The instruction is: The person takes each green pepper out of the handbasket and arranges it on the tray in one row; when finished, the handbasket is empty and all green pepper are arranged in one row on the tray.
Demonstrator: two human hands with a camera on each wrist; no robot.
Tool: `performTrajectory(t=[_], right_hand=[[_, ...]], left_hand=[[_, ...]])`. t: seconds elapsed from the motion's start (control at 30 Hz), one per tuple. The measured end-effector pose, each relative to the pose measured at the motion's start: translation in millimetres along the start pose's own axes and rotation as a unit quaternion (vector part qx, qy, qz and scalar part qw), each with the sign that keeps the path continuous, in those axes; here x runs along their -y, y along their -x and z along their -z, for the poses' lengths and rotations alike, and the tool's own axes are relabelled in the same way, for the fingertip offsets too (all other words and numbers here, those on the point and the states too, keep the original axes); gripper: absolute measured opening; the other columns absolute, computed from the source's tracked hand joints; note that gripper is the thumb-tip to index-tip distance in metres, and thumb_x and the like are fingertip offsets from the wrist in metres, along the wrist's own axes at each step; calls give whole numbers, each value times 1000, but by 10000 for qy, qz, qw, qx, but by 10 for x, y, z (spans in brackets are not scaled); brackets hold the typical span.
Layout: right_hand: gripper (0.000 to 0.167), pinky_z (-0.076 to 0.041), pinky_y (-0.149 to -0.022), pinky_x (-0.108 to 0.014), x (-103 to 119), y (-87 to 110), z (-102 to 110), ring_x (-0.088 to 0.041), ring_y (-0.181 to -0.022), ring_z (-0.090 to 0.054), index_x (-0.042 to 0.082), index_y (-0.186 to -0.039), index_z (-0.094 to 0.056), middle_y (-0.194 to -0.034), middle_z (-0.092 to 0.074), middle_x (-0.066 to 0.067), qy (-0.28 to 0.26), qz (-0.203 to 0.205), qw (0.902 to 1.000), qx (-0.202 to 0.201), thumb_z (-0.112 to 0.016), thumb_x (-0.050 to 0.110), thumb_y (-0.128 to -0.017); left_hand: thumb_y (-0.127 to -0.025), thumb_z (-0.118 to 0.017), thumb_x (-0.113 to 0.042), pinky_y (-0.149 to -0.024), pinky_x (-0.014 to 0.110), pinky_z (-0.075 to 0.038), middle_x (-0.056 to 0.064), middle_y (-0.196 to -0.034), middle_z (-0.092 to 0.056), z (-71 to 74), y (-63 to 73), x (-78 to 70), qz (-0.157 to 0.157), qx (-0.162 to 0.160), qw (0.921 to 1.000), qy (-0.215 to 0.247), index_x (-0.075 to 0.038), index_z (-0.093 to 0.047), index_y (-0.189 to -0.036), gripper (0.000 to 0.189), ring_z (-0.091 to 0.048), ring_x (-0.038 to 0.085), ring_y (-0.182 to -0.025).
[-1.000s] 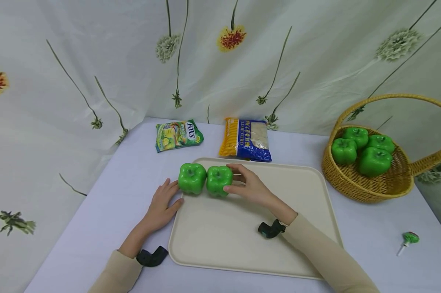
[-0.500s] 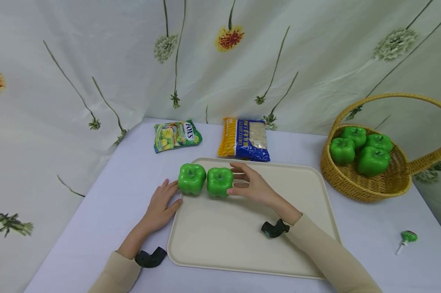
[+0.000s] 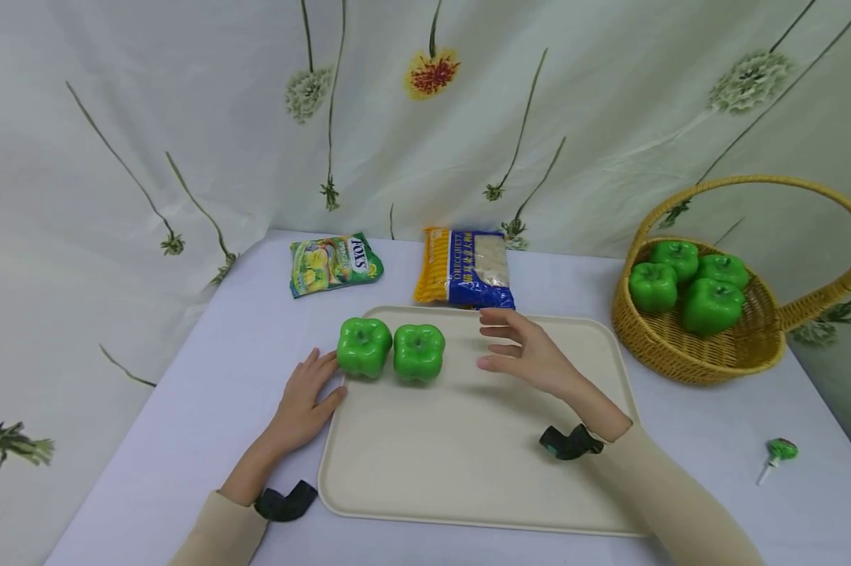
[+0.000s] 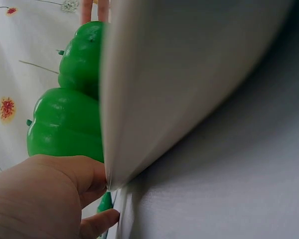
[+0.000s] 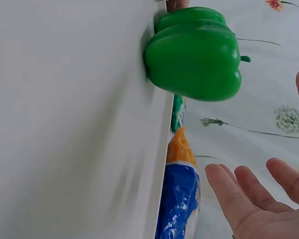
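Observation:
Two green bell peppers stand side by side in the back left corner of a beige tray [image 3: 467, 472]: the left pepper [image 3: 364, 347] and the right pepper [image 3: 419, 352]. My left hand [image 3: 303, 405] rests by the tray's left rim, its fingertips at the left pepper; in the left wrist view the left hand [image 4: 45, 194] lies close under that pepper [image 4: 65, 124]. Over the tray, to the right of the right pepper, my right hand [image 3: 527, 354] is held with fingers spread and nothing in them. The right wrist view shows a gap between the right hand [image 5: 269, 204] and the pepper [image 5: 194, 59].
A wicker basket [image 3: 708, 369] with a tall handle holds several green bell peppers at the right. Behind the tray lie a green Fox's candy bag [image 3: 335, 264] and a blue-and-yellow pasta bag [image 3: 465, 268]. A green lollipop [image 3: 781, 450] lies at the right front.
My right hand has come off the right pepper and moved to the right, leaving it standing on the tray. The left hand stays beside the left pepper.

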State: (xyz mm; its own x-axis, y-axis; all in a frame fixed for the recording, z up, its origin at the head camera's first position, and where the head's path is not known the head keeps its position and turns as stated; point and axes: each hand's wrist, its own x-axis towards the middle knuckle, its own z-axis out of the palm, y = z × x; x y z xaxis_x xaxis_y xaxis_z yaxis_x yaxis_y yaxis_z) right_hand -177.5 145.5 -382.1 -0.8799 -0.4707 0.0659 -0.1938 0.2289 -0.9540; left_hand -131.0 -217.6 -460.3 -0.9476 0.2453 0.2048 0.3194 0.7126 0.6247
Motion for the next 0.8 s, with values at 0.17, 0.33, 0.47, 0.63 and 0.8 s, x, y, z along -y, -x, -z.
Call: performTrajectory(t=[0.17, 0.33, 0.47, 0.63, 0.8], right_hand=[[65, -48, -103, -44, 23, 170, 304, -36, -131, -49, 0, -142, -43, -143, -47, -22, 491, 213, 9970, -552, -74, 1, -85], [58, -52, -93, -18, 18, 406, 728, -14, -120, -57, -4, -138, -47, -134, -56, -3, 974, 700, 9804, -1565, -71, -4, -85], [53, -50, -82, -7, -35, 616, 1102, 2, -107, -58, 3, -133, -55, -124, -58, 16, 1334, 925, 9531, -2555, -71, -8, -84], [53, -44, -79, -3, -90, 867, 1515, 7, -103, -54, 17, -137, -55, -128, -57, 13, 1741, 156, 9121, -3708, -72, 6, -88], [55, -40, -81, -4, -103, 1067, 1853, 7, -104, -51, 21, -139, -53, -122, -55, 20, 1037, -704, 8768, -4643, -71, 12, -88]], left_hand=[[-95, -55, -12, -113, 71, -10, 26, -147, -44, 6, 7, -26, -44, -56, 10000, 3, 3, -47, -141, 49, -19, 53, -144], [-96, -55, -12, -114, 70, -9, 25, -148, -43, 15, 8, -52, 6, -23, 10000, 12, 3, -47, -141, 48, -18, 51, -145], [-96, -55, -12, -114, 70, -9, 25, -147, -43, 12, 3, -39, 30, 6, 10000, 4, 3, -47, -141, 48, -18, 51, -145], [-95, -55, -11, -113, 71, -9, 27, -147, -43, -1, 4, 5, 4, -8, 10000, -15, 4, -46, -140, 48, -18, 53, -144], [-95, -56, -10, -113, 71, -9, 27, -147, -43, -7, -1, 10, 7, 4, 10000, 19, 5, -46, -140, 49, -17, 53, -144]])
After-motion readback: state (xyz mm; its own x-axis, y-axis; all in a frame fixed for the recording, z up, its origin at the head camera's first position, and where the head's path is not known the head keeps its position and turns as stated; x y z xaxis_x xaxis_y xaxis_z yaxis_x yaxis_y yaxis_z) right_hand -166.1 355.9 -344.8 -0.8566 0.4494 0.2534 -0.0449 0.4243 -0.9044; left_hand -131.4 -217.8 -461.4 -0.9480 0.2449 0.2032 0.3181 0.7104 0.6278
